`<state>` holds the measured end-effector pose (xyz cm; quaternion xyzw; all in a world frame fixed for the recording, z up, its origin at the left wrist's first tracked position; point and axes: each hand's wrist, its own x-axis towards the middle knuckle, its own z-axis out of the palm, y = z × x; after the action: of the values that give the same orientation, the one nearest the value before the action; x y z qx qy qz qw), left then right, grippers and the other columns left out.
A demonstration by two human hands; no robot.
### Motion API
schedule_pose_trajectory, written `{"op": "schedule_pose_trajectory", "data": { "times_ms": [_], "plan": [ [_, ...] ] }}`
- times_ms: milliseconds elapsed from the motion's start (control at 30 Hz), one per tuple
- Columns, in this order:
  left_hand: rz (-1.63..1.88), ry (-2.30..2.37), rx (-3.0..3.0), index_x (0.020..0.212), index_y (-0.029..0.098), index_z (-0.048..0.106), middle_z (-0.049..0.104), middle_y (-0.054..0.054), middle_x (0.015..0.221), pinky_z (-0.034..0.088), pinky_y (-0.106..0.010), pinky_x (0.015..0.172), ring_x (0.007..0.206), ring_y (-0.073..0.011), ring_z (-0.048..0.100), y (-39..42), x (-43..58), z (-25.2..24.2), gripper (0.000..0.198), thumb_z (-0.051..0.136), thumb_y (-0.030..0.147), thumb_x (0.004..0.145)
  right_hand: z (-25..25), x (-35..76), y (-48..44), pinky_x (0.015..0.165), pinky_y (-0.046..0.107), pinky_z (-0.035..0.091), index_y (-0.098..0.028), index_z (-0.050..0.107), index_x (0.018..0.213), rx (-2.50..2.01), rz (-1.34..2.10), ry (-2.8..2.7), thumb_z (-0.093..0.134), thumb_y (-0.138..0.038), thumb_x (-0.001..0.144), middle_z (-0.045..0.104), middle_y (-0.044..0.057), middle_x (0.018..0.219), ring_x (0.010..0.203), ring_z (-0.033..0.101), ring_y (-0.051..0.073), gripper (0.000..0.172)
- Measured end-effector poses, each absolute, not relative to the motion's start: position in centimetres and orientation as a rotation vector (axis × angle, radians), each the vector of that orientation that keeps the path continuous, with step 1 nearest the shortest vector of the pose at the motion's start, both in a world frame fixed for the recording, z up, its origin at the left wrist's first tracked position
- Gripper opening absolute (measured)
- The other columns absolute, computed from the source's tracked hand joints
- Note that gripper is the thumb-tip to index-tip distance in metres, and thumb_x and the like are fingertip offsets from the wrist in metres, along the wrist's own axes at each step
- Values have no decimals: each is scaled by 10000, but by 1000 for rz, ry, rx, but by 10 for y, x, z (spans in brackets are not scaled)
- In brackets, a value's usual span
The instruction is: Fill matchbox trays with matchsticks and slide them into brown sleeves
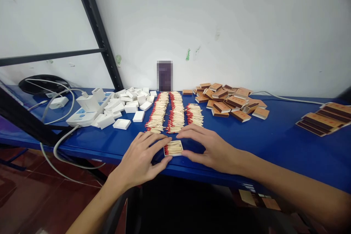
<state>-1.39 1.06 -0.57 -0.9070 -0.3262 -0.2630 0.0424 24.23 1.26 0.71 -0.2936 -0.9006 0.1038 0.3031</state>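
A small white matchbox tray (173, 154) filled with red-tipped matches (174, 148) lies at the front edge of the blue table. My left hand (144, 157) grips its left end, with the thumb at the near corner and the index finger at the far one. At the right end, my right hand (212, 148) curls round the tray, its thumb against the near corner and fingertips by the far edge. Just beyond my hands, loose matches lie in two long rows (175, 113) and a shorter row (194, 115), heads to the left.
White trays (131, 108) are heaped at the back left, beside a power strip (85, 115) with cables. Brown matchbox sleeves (222, 104) form a pile at the back right. Flattened sleeves (323, 119) lie far right. A black metal frame (95, 25) stands on the left.
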Motion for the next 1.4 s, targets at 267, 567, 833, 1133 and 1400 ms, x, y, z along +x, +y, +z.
{"op": "schedule_pose_trajectory", "data": {
  "times_ms": [267, 567, 833, 1133, 1400],
  "plan": [
    [-624, -1008, -2927, 1336, 232, 546, 658, -48, 1249, 389, -418, 1004, 1117, -225, 581, 15, -12, 3, 355, 498, 334, 1000, 10, 363, 30, 797, 470, 527, -125, 630, 1118, -1594, -581, -2254, 434, -281, 950, 655, 180, 1073, 986, 637, 343, 302],
    [-620, -1058, -3057, 1378, 290, 511, 635, -39, 1274, 355, -426, 1099, 1177, -225, 558, 16, -16, 9, 420, 533, 422, 979, -1, 374, 12, 668, 383, 475, -222, 553, 852, -1743, -376, -2249, 464, -323, 920, 607, 68, 842, 783, 616, 266, 151],
    [-551, -949, -3185, 1363, 330, 529, 551, -51, 1382, 368, -437, 1096, 1294, -251, 476, 27, -24, 20, 432, 577, 440, 948, 7, 291, -27, 788, 332, 517, -248, 546, 978, -1255, 145, -2344, 501, -168, 894, 599, 70, 1109, 979, 615, 210, 125],
    [-841, -654, -3184, 1318, 239, 566, 619, -86, 1234, 445, -402, 1020, 1127, -221, 567, 26, -21, 13, 420, 583, 179, 903, 17, 265, -19, 755, 364, 507, -254, 521, 1059, -1404, 445, -2354, 586, -248, 884, 647, 32, 1028, 867, 627, 209, 187],
    [-726, -888, -3100, 1281, 196, 598, 652, -82, 1118, 466, -389, 974, 1033, -220, 598, 22, -18, 12, 399, 607, 296, 896, 17, 257, -20, 759, 347, 506, -245, 540, 1037, -1333, 466, -2346, 627, -240, 855, 657, 37, 1033, 888, 628, 208, 201]
  ]
}}
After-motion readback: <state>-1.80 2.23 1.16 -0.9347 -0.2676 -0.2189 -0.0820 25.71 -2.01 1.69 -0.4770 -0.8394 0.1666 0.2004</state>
